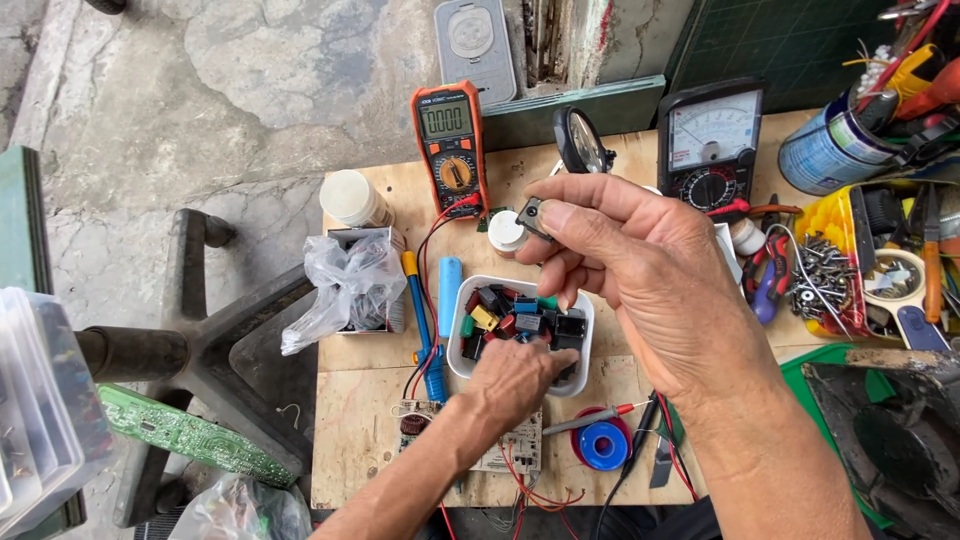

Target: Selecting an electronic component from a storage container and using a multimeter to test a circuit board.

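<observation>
A small dark component is pinched by its edges between thumb and forefinger of the right hand, raised above the white tray near the middle of the wooden board. It is judged light, rigid and easily dropped. The left hand is dipped into the tray's mixed parts; whether anything is grasped cannot be told. An orange multimeter is propped at the board's far edge.

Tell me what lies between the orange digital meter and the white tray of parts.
In the head view, between the orange meter and the white tray lie the meter's red lead and a light-blue marker-like tube on the wooden board.
</observation>
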